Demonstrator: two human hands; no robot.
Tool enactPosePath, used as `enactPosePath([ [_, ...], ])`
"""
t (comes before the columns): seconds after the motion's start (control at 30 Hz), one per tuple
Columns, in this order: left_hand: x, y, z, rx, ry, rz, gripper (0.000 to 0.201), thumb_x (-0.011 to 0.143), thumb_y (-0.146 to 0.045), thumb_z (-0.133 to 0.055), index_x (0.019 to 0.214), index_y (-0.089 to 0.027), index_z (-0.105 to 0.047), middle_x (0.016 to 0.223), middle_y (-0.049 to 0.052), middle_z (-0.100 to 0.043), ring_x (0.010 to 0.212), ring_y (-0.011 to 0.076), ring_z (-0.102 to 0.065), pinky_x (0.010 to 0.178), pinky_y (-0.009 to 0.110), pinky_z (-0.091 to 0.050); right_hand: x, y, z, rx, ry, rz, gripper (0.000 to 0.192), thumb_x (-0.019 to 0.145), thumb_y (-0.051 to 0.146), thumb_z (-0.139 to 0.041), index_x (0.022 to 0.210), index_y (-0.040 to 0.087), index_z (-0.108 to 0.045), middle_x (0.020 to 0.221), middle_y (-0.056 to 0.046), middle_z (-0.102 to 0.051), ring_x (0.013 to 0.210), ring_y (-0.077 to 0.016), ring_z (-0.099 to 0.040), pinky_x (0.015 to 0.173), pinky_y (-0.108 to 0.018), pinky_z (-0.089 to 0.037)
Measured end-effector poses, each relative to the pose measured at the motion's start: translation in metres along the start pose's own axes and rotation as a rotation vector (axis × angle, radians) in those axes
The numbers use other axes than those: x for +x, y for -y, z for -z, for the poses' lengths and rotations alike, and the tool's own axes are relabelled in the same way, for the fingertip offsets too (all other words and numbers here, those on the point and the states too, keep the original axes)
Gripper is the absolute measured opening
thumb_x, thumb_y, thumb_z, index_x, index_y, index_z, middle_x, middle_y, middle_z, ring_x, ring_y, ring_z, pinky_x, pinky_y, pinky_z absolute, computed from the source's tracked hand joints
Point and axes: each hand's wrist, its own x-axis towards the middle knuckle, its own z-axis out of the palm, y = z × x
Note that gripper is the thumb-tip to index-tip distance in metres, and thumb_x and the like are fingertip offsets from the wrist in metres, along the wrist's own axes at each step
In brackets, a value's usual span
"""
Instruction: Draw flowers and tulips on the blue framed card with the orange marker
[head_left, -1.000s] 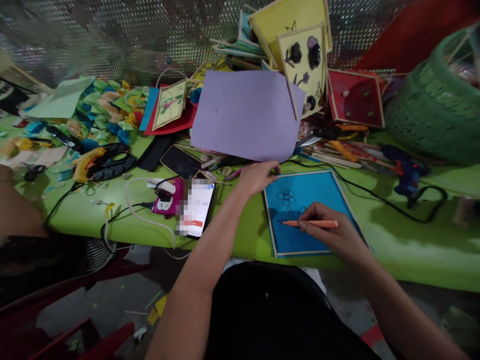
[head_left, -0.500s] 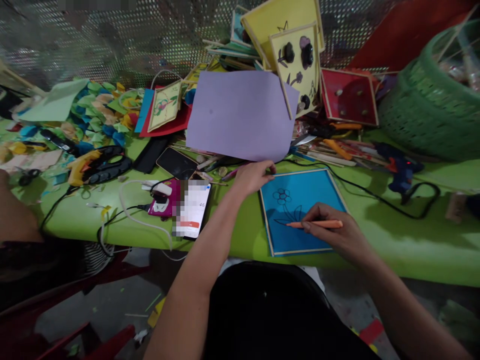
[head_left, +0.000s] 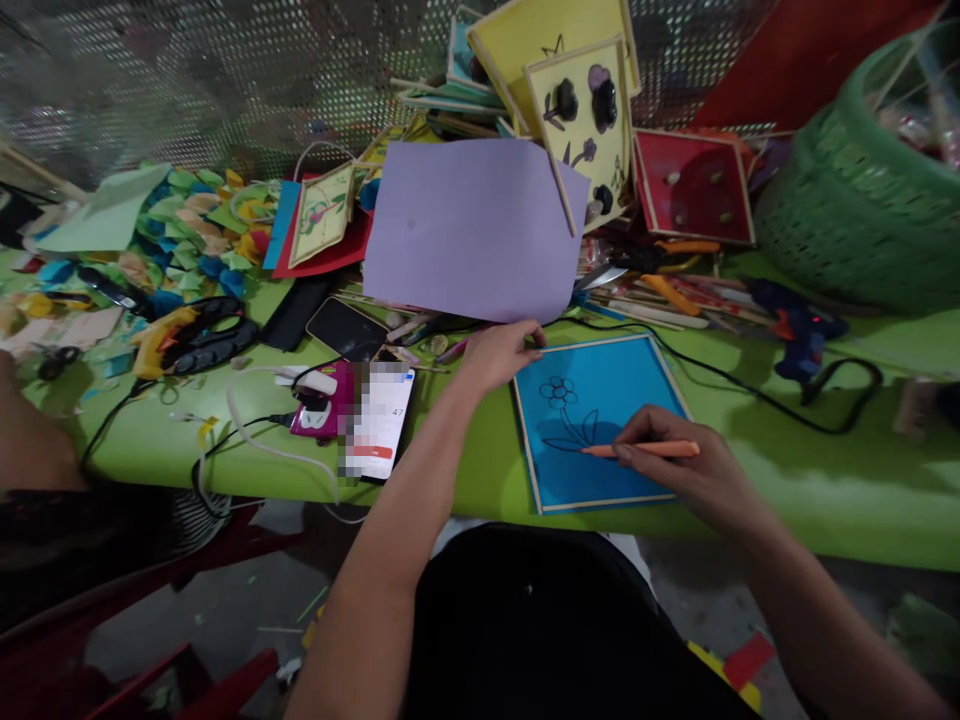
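Note:
My right hand [head_left: 679, 455] pinches an orange marker pen [head_left: 660, 450]. The pen's tip rests on a blue framed sheet [head_left: 622, 380] edged with thin pale wooden sticks. Dark lines on the sheet form a flower with a round centre, a stem and long leaves; the tip is at the lower leaf. My left hand [head_left: 506, 352] lies at the sheet's upper left corner, its thumb and forefinger apart and touching the frame there. Its other fingers are partly hidden. Just behind that hand is a large purple paper sheet [head_left: 472, 230].
A phone [head_left: 379, 420] and a pink power strip [head_left: 326, 400] with cables lie left of my arm. A glue gun [head_left: 795, 325] stands right, its cord running behind the frame. A green basket [head_left: 832, 210] is at far right. Another person's arm [head_left: 30, 430] rests at far left.
The marker tip has moved slightly right along the lower leaf, lengthening its line. My left hand keeps its place at the corner. The view has shifted a little.

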Motion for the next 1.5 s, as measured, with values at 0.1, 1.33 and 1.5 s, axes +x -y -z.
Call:
enactPosePath([
  [0.1,0.001,0.002,-0.001,-0.008,0.001,-0.007,0.021,0.089,-0.029,-0.065,0.109,-0.027,-0.072,0.087,0.002,-0.072,0.086,0.0211,-0.066,0.077,0.031,-0.043,0.000,-0.005,0.003,-0.004,-0.003,-0.009,0.022,0.081,0.042,-0.071,0.073,0.023,-0.064,0.065,-0.001,-0.065,0.059,-0.0162,-0.056,0.053,-0.028,-0.040],
  [1.33,-0.002,0.006,0.001,0.030,-0.030,-0.029,0.022,0.089,-0.030,-0.063,0.107,-0.026,-0.074,0.080,-0.001,-0.070,0.075,0.0180,-0.062,0.068,0.026,-0.039,0.012,-0.048,0.015,0.883,-0.360,0.042,0.022,0.071,0.042,-0.082,0.074,0.026,-0.068,0.064,0.001,-0.057,0.054,-0.0128,-0.050,0.048,-0.029,-0.034],
  [1.5,-0.003,0.007,0.003,0.013,-0.011,-0.031,0.023,0.089,-0.028,-0.060,0.104,-0.025,-0.076,0.081,-0.001,-0.070,0.075,0.0177,-0.062,0.068,0.026,-0.040,0.013,-0.049,0.016,0.857,-0.379,0.062,0.021,0.069,0.042,-0.081,0.073,0.026,-0.068,0.062,0.001,-0.057,0.053,-0.0129,-0.048,0.048,-0.028,-0.034],
])
